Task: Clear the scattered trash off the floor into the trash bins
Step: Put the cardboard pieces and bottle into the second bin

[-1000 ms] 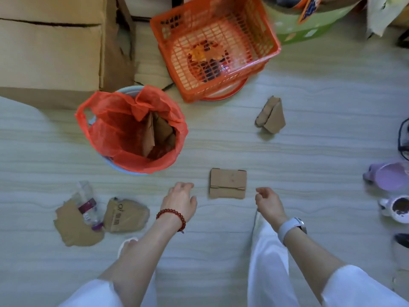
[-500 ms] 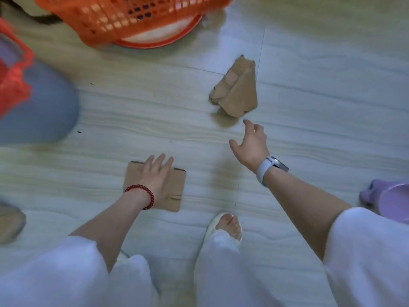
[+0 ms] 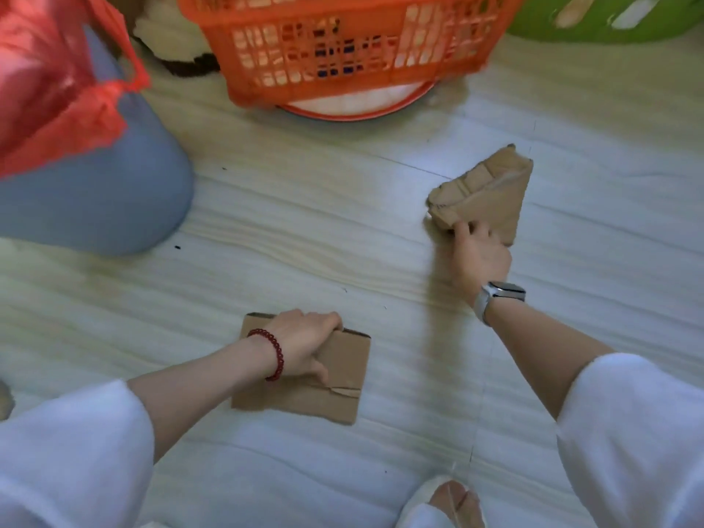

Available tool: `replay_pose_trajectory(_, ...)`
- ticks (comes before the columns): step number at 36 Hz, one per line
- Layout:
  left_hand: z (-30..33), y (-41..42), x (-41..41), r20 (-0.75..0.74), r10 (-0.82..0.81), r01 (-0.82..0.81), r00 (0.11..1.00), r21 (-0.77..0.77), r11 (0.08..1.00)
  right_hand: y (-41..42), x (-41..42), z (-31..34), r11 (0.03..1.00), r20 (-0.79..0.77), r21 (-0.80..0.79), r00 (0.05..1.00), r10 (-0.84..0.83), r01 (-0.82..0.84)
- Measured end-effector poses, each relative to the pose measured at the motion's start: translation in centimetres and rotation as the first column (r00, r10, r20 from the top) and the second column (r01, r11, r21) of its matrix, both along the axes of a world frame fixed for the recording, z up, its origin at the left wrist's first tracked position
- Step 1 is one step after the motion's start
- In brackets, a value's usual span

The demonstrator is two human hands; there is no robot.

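A flat rectangular cardboard piece [image 3: 324, 390] lies on the pale floor at lower centre. My left hand [image 3: 304, 342], with a red bead bracelet, curls its fingers over the piece's far edge and grips it. A folded triangular cardboard piece [image 3: 491, 192] sits right of centre. My right hand [image 3: 478, 253], with a watch on the wrist, pinches its near corner. The blue trash bin [image 3: 114, 200] lined with a red plastic bag [image 3: 49, 81] stands at the upper left.
An orange plastic basket [image 3: 343, 43] rests on a round orange-rimmed lid [image 3: 354, 106] at the top centre. A green tub [image 3: 609, 20] is at the top right. My foot [image 3: 453, 501] shows at the bottom edge.
My view has dropped closer to the floor. My left hand went from lying flat on the rectangular piece to gripping its edge. My right hand reached forward and took hold of the triangular piece.
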State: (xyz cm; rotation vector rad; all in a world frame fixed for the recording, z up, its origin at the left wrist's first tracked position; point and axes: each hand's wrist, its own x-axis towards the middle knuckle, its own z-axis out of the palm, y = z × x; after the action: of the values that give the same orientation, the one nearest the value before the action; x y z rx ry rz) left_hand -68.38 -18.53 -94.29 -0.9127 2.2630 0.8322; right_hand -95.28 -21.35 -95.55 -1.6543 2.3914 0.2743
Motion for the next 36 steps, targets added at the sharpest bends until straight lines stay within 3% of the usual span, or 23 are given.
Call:
replay_pose_trajectory(4, 3.0, -3.4, -0.3, -0.114, 0.168, -0.172, 0.979, -0.030, 0.985, -0.7, 1.1, 1.9, 0.998, -0.026, -0.067, 1.000, 0.007, -0.009)
replay_pose_trajectory(9, 8.5, -7.4, 0.1, -0.349, 0.354, -0.424, 0.868, -0.149, 0.893, -2.7, 3.2, 6.4, 0.915, 0.173, -0.324, 0.966, -0.190, 0.238)
replay_pose_trajectory(14, 16.0, -10.4, 1.2, -0.568, 0.461, -0.644, 0.681, -0.165, 0.747, -4.4, 5.7, 14.0, 0.776, 0.386, -0.576, 0.922, -0.020, 0.258)
replay_pose_trajectory(17, 20.6, -11.9, 3.1, -0.707, 0.452, -0.766, 0.543, -0.197, 0.612, -6.4, 7.1, 18.2, 0.661, 0.518, -0.683, 0.844, 0.140, 0.310)
replay_pose_trajectory(20, 24.9, -13.3, 6.3, -0.823, 0.461, -0.891, 0.333, -0.115, 0.439, -8.3, 9.3, 22.6, 0.528, 0.578, -0.759, 0.768, 0.277, 0.381)
replay_pose_trajectory(25, 28.6, -15.4, 14.2, -0.888, 0.455, -0.989, 0.067, 0.002, 0.150, -10.9, 14.6, 27.5, 0.382, 0.628, -0.777, 0.657, 0.416, 0.501)
replay_pose_trajectory(27, 28.8, -15.7, 17.3, -0.870, 0.492, -1.000, 0.027, -0.016, 0.027, -11.8, 17.0, 28.3, 0.383, 0.658, -0.753, 0.614, 0.437, 0.535)
replay_pose_trajectory(29, 28.2, -15.8, 20.0, -0.819, 0.574, -0.998, 0.015, -0.046, -0.039, -12.6, 19.7, 28.7, 0.425, 0.689, -0.725, 0.568, 0.450, 0.543)
replay_pose_trajectory(33, 26.0, -15.3, 23.8, -0.714, 0.699, -0.998, 0.036, -0.064, -0.014, -13.5, 24.9, 28.5, 0.570, 0.718, -0.692, 0.500, 0.483, 0.443)
replay_pose_trajectory(36, 24.9, -14.2, 26.0, -0.746, 0.666, -0.995, 0.034, -0.085, -0.044, -13.8, 28.5, 28.0, 0.779, 0.776, -0.582, 0.448, 0.445, 0.234)
